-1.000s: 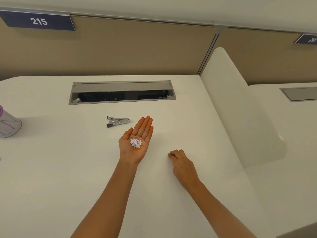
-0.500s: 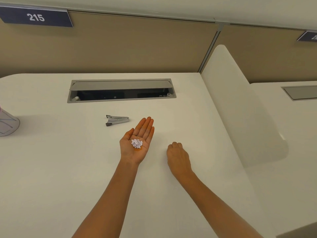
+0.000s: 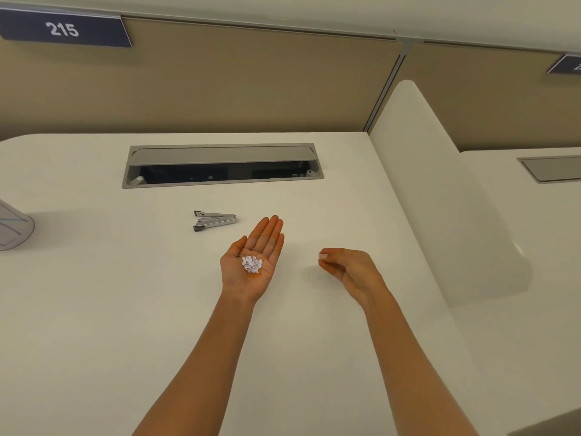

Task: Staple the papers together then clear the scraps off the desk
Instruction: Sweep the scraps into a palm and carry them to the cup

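The left hand (image 3: 251, 265) lies flat and open, cupping gathered scraps (image 3: 251, 264) — clearing looks nearly done. The right hand (image 3: 347, 270) curls, fingertips pinched together — on what, I cannot tell. No stapled papers show on the desk (image 3: 94, 309).

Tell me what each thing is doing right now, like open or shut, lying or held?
Left hand: open, palm up, holding scraps.
Small white paper scraps: piled in the left palm.
Right hand: lifted off the desk, fingertips pinched together; what they hold is too small to tell.
Small silver metal stapler: lying on the desk, untouched.
Grey cable hatch in the white desk: lid open.
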Tool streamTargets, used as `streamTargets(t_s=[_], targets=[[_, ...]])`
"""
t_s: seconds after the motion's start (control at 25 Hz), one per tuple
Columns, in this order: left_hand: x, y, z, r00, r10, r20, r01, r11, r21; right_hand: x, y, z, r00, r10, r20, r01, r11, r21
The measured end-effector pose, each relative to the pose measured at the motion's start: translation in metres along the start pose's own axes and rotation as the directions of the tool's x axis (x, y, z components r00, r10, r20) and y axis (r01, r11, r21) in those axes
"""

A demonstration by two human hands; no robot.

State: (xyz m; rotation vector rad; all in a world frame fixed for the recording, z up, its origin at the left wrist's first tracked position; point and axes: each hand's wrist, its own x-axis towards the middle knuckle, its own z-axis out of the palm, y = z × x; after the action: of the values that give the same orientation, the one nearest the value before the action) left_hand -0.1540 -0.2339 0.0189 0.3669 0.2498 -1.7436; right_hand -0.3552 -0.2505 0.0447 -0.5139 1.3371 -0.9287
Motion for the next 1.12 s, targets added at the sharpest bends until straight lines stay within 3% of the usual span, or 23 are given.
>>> streamTargets(t_s=[0.2,0.32,0.4,0.52,0.64,0.76,0.84,0.88,1.0,1.12], targets=[[0.001,-0.006,0.002,1.000,-0.004,0.026,0.004,1.000,0.014,-0.036,-0.002,0.059,0.961,-0.192,0.198,0.243,0.931,-0.273],[0.002,-0.009,0.002,1.000,-0.005,0.029,0.004,1.000,0.022,-0.050,0.004,0.094,0.900,-0.327,0.289,0.436,0.663,-0.608],[0.002,-0.010,0.002,1.000,-0.003,0.021,0.003,0.999,0.037,-0.057,0.003,0.110,0.881,-0.339,0.329,0.459,0.449,-0.767],[-0.001,-0.009,0.004,1.000,0.000,0.031,-0.002,0.999,0.049,-0.062,0.000,0.122,0.878,-0.312,0.363,0.444,0.244,-0.862],[-0.003,-0.006,0.005,0.998,-0.014,0.059,0.012,1.000,0.027,-0.059,0.004,0.128,0.869,-0.321,0.376,0.436,0.138,-0.889],[-0.006,-0.006,0.008,0.997,-0.021,0.069,0.019,0.999,0.026,-0.051,0.019,0.127,0.801,-0.385,0.458,0.511,0.042,-0.858],[-0.007,-0.006,0.008,0.998,-0.015,0.068,0.013,0.999,0.029,-0.051,0.023,0.122,0.760,-0.388,0.521,0.589,0.074,-0.805],[-0.007,-0.005,0.009,0.998,-0.012,0.069,0.010,1.000,0.019,-0.053,0.021,0.119,0.755,-0.416,0.506,0.607,0.153,-0.779],[-0.008,0.000,0.008,0.999,0.006,0.049,-0.006,1.000,-0.005,-0.050,0.003,0.095,0.804,-0.507,0.311,0.570,0.508,-0.646],[-0.011,0.004,0.006,0.999,0.017,0.039,-0.015,0.999,-0.039,-0.022,-0.006,0.048,0.887,-0.450,0.108,0.414,0.670,-0.616]])
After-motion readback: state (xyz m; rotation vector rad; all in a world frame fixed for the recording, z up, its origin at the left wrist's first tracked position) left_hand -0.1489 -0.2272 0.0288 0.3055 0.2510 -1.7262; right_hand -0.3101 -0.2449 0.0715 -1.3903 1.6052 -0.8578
